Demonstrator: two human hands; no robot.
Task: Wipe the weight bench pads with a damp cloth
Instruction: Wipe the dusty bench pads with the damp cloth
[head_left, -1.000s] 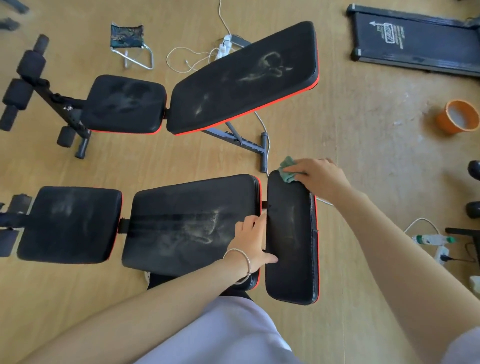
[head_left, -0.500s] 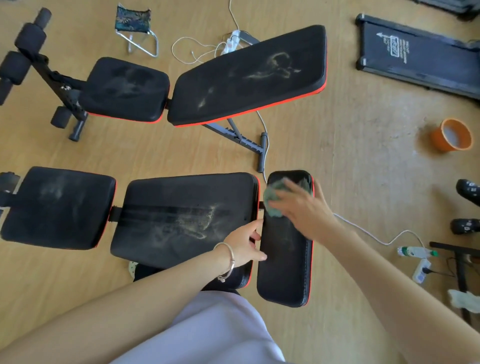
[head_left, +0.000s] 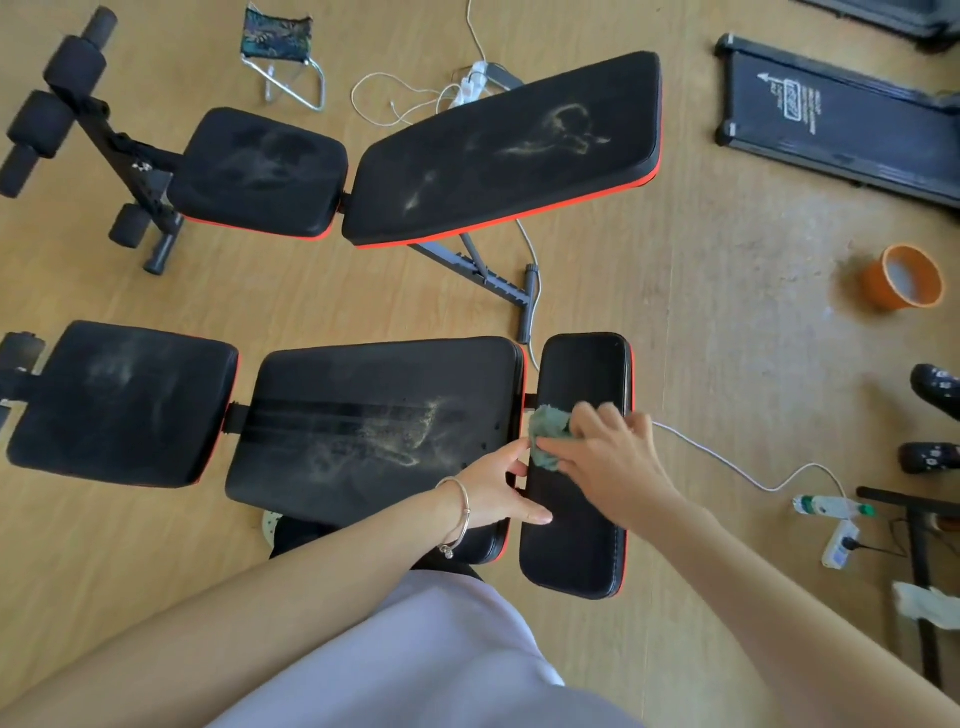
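The near weight bench has three black pads with red trim. Its narrow head pad (head_left: 582, 374) looks clean at the far end. My right hand (head_left: 608, 457) presses a crumpled green cloth (head_left: 548, 434) onto the middle of that pad. My left hand (head_left: 498, 493) rests across the gap, its fingers touching the head pad's left edge. The dusty back pad (head_left: 374, 421) shows dark wiped streaks. The seat pad (head_left: 119, 405) at the left is dusty too.
A second dusty bench (head_left: 498, 150) stands beyond, with a white cable (head_left: 727, 462) running between them to a power strip (head_left: 839, 543). An orange bucket (head_left: 901, 278), a treadmill (head_left: 841, 130), a small folding stool (head_left: 280, 47) and shoes (head_left: 935, 389) lie around on the wooden floor.
My right hand has slid the cloth from the far end of the head pad toward me, to its middle. My left hand stays at the pad's left edge.
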